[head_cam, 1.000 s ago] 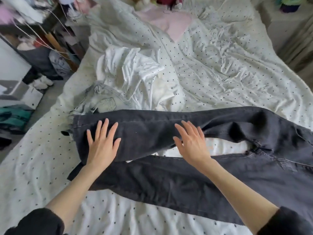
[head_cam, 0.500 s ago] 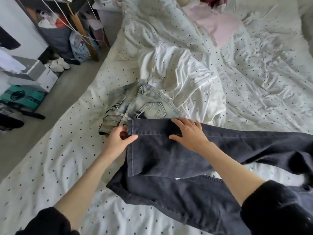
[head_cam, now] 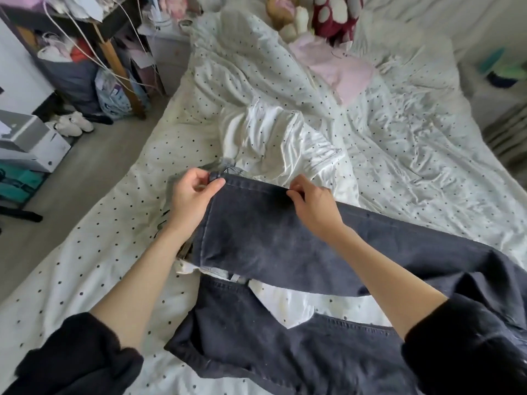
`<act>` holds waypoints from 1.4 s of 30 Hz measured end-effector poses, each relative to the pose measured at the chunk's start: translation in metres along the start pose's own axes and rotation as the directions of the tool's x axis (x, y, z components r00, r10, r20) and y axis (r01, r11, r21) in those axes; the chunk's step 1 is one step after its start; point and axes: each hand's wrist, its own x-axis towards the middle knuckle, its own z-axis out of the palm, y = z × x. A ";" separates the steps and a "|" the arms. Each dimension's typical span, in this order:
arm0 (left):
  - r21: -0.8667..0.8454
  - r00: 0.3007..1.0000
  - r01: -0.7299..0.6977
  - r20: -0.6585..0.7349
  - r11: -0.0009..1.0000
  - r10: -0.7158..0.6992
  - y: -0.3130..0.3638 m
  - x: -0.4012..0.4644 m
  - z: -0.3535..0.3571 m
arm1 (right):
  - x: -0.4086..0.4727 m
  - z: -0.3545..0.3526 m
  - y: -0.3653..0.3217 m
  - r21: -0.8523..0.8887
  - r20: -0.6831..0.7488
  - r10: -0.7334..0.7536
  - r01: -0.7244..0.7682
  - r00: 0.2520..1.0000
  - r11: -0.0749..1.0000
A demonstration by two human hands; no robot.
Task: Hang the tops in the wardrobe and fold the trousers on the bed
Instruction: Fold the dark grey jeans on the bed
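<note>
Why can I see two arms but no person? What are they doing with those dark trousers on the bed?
The camera sits on the person's head and looks down, so you see only their own arms, as if through their eyes. There is just this one view. The left hand and the right hand each pinch the hem of one leg of the dark trousers and lift it up; the other leg lies flat on the bed, closer to the person. That fits with folding them. On the dotted bedding there is also a crumpled white top, a pink garment farther back, and a bit of pale blue jeans peeking out behind the hem. Boxes and shoes sit on the floor to the left.
</note>
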 end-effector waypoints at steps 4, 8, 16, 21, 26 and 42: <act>0.117 0.989 -0.100 -0.100 0.988 0.112 0.018 0.049 0.026 | 0.029 -0.008 -0.012 -0.030 -0.131 0.022 -0.026 0.991 0.999; 0.310 0.980 0.179 0.032 0.934 -0.199 -0.024 0.059 0.034 | -0.008 0.016 0.010 -0.178 -0.010 0.000 -0.002 1.000 0.984; 0.531 0.977 0.121 0.086 0.838 -0.196 -0.091 0.013 0.007 | -0.095 0.067 0.053 -0.258 0.199 0.061 -0.007 0.978 0.966; 0.404 0.993 0.117 -0.062 0.907 -0.101 -0.080 -0.013 0.002 | -0.117 0.062 0.045 -0.203 0.140 0.039 -0.010 0.989 0.979; 0.354 0.969 0.192 -0.217 0.915 -0.119 -0.104 -0.113 -0.020 | -0.199 0.062 0.050 -0.177 0.059 0.071 -0.060 0.996 0.982; -0.361 0.741 0.608 -0.062 0.707 -0.669 -0.117 -0.196 -0.043 | -0.308 0.091 0.082 -0.557 0.443 0.279 0.017 0.852 0.830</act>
